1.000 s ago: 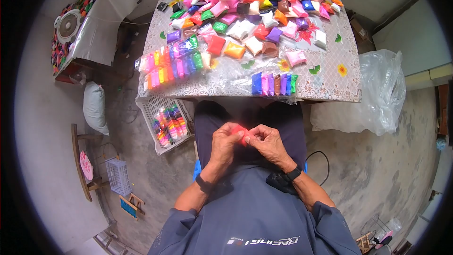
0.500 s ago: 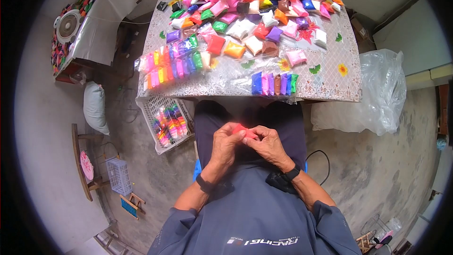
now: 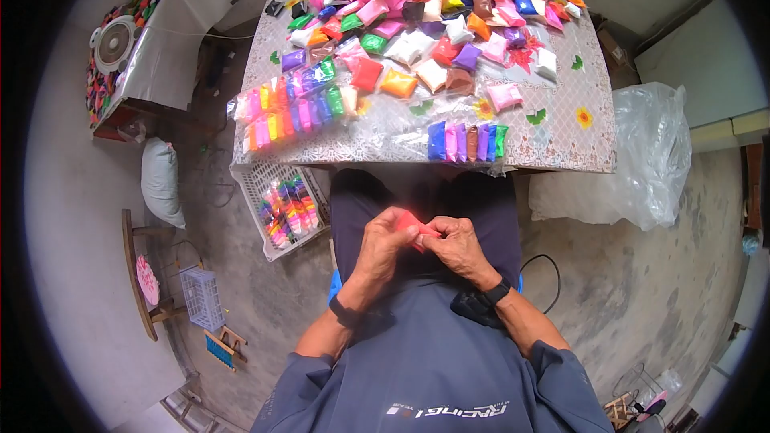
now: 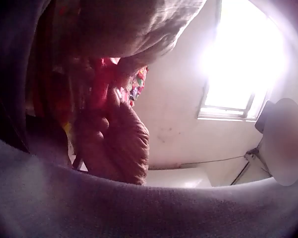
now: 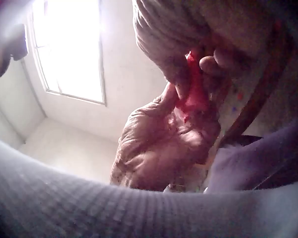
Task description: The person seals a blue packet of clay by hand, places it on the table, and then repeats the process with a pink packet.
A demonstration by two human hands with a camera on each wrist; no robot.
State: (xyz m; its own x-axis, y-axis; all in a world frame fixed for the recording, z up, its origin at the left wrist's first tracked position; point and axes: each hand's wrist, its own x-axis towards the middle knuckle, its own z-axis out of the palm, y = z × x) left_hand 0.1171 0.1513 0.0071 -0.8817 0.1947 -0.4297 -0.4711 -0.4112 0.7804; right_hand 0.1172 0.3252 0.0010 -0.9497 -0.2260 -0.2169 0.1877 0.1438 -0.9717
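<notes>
A small red packet (image 3: 415, 227) is held between both hands above the lap, short of the table's front edge. The left hand (image 3: 382, 247) pinches its left side, thumb on top. On the other side the right hand (image 3: 457, 248) pinches it between thumb and fingers. In the right wrist view the red packet (image 5: 194, 91) shows crumpled between the two hands' fingers. The left wrist view is dark, with part of the red packet (image 4: 103, 82) visible between the hands.
The table (image 3: 561, 140) bears a large heap of coloured packets, filled clear bags at its left front and a row of slim packets (image 3: 468, 143) near the edge. A white basket (image 3: 258, 184) with filled bags stands below left; clear plastic sheeting (image 3: 626, 168) lies at the right.
The red packet has turned and shifted slightly between the fingers, and the fingers have changed their hold a little. Both hands stay over the lap.
</notes>
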